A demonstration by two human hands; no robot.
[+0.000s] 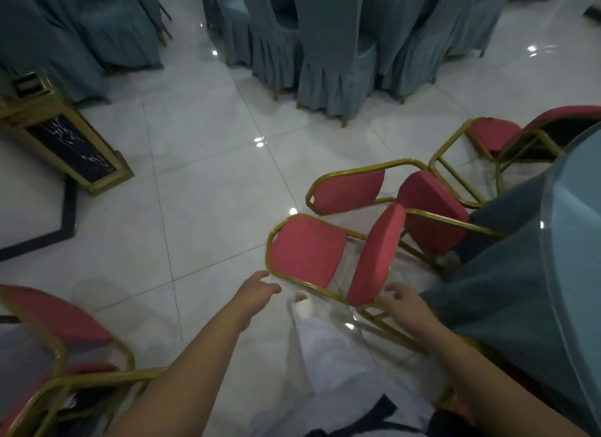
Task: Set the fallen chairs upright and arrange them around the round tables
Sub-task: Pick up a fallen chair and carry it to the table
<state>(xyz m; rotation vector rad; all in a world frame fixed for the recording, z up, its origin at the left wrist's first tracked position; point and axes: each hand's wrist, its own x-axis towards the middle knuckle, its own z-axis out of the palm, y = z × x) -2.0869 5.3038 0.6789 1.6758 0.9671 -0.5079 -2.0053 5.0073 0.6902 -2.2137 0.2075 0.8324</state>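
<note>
Three red-cushioned chairs with gold frames lie tipped on the white tile floor beside a round table (pixel 553 274) draped in grey-blue cloth. The nearest fallen chair (pixel 309 251) lies on its side in front of me. A second fallen chair (pixel 351 186) lies just behind it, and a third (pixel 494 137) farther right. My left hand (pixel 257 290) is open, fingers spread, a little short of the nearest chair's backrest frame. My right hand (pixel 403 301) is open too, hovering by that chair's seat edge and legs, touching nothing that I can see.
Another red chair (pixel 58 319) stands at my lower left. Several chairs in grey-blue covers (pixel 328 46) ring a table at the back. A gold and black marble stand (pixel 65 140) sits at left. My white-trousered leg (pixel 325 339) is between my arms.
</note>
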